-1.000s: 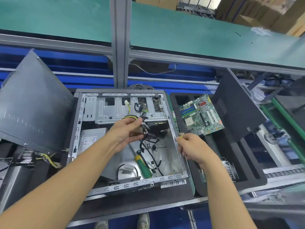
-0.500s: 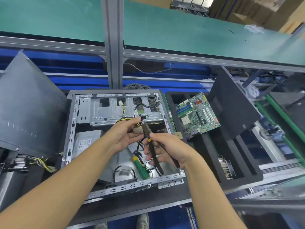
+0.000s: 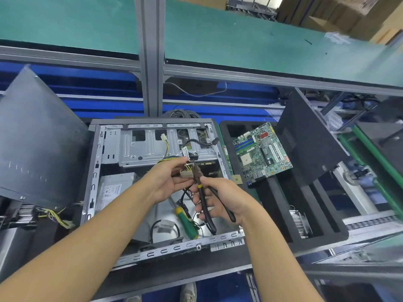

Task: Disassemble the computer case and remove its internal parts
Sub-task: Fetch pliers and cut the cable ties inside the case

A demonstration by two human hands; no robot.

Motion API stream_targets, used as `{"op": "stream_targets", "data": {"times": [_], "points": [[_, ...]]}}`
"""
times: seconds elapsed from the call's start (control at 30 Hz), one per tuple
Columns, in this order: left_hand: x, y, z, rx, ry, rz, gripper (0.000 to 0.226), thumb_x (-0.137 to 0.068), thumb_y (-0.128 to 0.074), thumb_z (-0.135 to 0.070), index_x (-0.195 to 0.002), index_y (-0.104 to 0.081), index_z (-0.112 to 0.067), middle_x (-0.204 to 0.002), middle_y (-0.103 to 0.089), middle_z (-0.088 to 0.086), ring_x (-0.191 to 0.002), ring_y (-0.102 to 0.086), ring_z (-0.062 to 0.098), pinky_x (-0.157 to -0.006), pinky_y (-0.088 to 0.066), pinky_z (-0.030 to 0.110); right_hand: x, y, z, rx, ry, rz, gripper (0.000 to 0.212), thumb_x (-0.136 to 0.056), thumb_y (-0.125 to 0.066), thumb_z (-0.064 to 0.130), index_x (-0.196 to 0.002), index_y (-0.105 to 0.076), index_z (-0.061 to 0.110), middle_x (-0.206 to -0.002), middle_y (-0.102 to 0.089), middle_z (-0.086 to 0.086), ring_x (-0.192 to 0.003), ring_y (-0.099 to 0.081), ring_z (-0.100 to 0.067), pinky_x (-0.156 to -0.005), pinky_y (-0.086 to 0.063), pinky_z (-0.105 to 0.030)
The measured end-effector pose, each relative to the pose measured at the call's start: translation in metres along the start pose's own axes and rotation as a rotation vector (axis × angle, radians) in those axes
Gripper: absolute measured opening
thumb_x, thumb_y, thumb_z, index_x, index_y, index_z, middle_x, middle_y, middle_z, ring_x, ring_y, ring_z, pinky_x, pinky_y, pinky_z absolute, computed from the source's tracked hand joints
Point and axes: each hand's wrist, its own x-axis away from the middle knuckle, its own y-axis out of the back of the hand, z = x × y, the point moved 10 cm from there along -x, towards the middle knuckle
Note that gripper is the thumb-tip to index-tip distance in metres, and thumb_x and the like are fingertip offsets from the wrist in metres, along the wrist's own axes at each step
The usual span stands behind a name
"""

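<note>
Hard to read: the nose of the pliers (image 3: 202, 199) is in among the wires at the plug (image 3: 186, 174), so I can't tell if it's biting a wire or just touching. The label on the power supply (image 3: 113, 189) is unreadable. Both forearms are cut off at the bottom edge. The heatsink (image 3: 299, 223) is half sunk in the black foam tray (image 3: 322, 232).

The case (image 3: 94, 182) lies on its side on the surface (image 3: 174, 277), open side up, dead centre. Both hands are over its open middle.
- Left hand (image 3: 166, 184): fingers curled round the beige plug.
- Right hand (image 3: 221, 198): gripping the pliers handles just right of the left hand, nose pointing up at the plug.

The screwdriver (image 3: 187, 224), green handle, lies on the case floor below the hands. The motherboard (image 3: 261, 153) is out of the case, on the tray to the right. The side panel (image 3: 37, 144) leans at left.
</note>
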Motion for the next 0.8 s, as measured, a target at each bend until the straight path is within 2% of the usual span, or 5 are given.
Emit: {"op": "stream_targets", "data": {"times": [0.07,0.27,0.47,0.8], "points": [[0.000,-0.001,0.000,0.000,-0.001,0.010,0.020,-0.092,-0.069,-0.023,-0.104,-0.065,-0.007,-0.098,-0.074,0.014,-0.085,-0.073,0.031,-0.078,-0.063,0.038,0.000,0.002,-0.001,0.006,-0.003,-0.002,0.034,-0.105,-0.045,0.036,-0.102,-0.061,0.006,-0.077,-0.062,-0.009,-0.064,-0.060,-0.025,-0.064,-0.053,-0.037],[0.001,-0.002,0.002,0.000,-0.003,0.011,0.030,-0.090,-0.072,-0.023,-0.111,-0.064,-0.003,-0.106,-0.072,0.018,-0.086,-0.074,0.032,-0.069,-0.062,0.036,0.001,0.001,-0.002,0.007,-0.014,0.013,0.034,-0.105,-0.045,0.036,-0.103,-0.061,0.005,-0.077,-0.062,-0.009,-0.064,-0.060,-0.024,-0.063,-0.053,-0.036],[0.002,-0.001,0.002,-0.032,-0.022,0.008,0.036,-0.089,-0.073,-0.025,-0.115,-0.062,-0.003,-0.093,-0.077,0.012,-0.085,-0.075,0.031,-0.068,-0.061,0.034,0.001,0.002,-0.007,0.040,-0.033,0.021,0.034,-0.105,-0.045,0.037,-0.103,-0.061,0.007,-0.076,-0.063,-0.007,-0.064,-0.060,-0.023,-0.064,-0.054,-0.036],[0.006,-0.001,0.005,-0.109,-0.060,0.002,0.027,-0.090,-0.073,-0.025,-0.102,-0.060,-0.004,-0.084,-0.074,0.014,-0.076,-0.073,0.029,-0.073,-0.062,0.036,-0.011,0.006,-0.008,0.056,0.070,-0.017,0.033,-0.103,-0.049,0.036,-0.101,-0.063,0.006,-0.076,-0.063,-0.008,-0.062,-0.058,-0.022,-0.058,-0.051,-0.034]]}}
